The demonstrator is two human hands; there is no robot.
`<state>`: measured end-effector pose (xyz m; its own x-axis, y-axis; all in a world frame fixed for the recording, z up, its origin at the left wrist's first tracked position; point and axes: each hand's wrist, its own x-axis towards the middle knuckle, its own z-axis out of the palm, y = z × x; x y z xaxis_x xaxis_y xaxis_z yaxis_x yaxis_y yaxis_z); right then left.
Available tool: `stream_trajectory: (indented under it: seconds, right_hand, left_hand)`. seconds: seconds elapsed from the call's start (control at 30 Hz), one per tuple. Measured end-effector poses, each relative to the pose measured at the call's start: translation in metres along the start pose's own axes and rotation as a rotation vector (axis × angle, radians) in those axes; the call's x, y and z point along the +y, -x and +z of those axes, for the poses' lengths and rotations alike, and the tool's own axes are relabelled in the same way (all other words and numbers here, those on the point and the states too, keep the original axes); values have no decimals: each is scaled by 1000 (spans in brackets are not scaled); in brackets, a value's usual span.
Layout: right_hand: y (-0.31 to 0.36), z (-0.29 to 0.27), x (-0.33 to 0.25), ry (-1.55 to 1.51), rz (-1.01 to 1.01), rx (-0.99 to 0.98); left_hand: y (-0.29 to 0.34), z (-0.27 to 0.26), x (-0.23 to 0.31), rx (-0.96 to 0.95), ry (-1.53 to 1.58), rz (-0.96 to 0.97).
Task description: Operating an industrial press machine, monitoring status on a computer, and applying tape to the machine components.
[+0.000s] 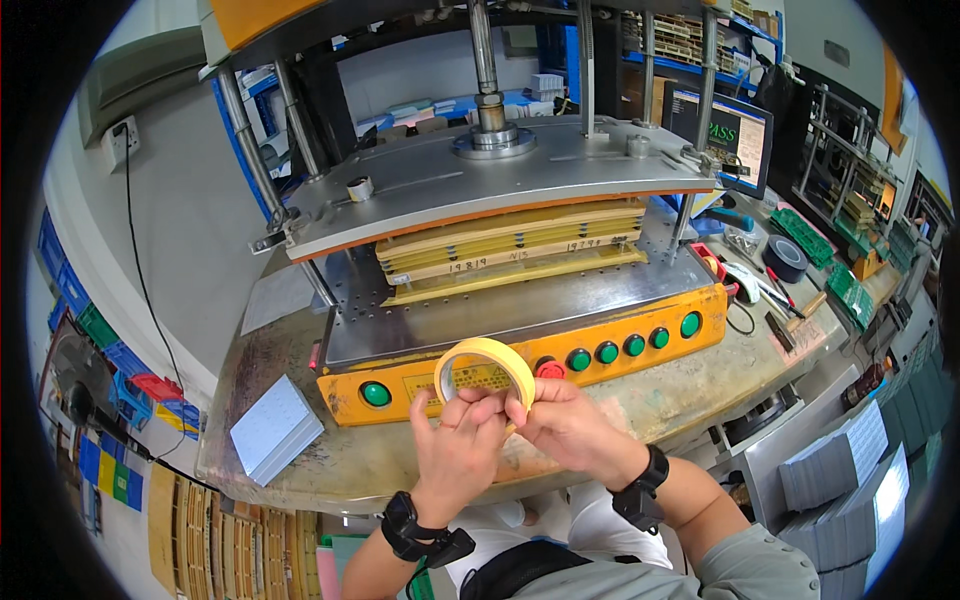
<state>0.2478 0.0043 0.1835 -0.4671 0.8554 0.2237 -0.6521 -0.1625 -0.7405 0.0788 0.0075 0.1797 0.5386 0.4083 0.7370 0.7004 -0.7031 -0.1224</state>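
A roll of yellow tape (487, 349) stands on edge between my two hands, in front of the press's control panel. My left hand (457, 447) has its fingers curled at the roll's lower left side. On the roll's lower right side, my right hand (565, 425) pinches with thumb and forefinger; whether a tape end lies in that pinch is too small to tell. Behind the roll is a press with an orange base (440, 385) and a grey upper plate (500, 180). A stacked yellowish test fixture (515, 250) sits between base and upper plate.
A pale blue stack of boards (275, 428) lies on the bench at the left. Green buttons and a red button (549, 369) line the panel. Black tape (785, 258), pens and green boards (800, 235) lie at the right, near a monitor (720, 135). Grey stacks (835, 460) stand lower right.
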Motion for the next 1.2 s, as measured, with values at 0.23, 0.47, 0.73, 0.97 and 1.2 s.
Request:
stream_trajectory:
  seconds: [0.23, 0.47, 0.73, 0.97, 1.2]
  right_hand:
    - [9, 17, -12, 811, -437, 318]
    - [-3, 9, -29, 1739, -822, 166]
    - [-33, 27, -24, 1989, -1020, 44]
    - [-46, 21, -28, 1677, -735, -192]
    - [-55, 35, -28, 1601, -533, -164]
  left_hand:
    - [5, -12, -2, -183, 343, -204]
    - [6, -20, -6, -214, 377, -210]
    - [16, -34, -24, -194, 330, -203]
    - [27, -37, -49, -226, 636, -285]
    - [28, -51, -59, -328, 631, -333]
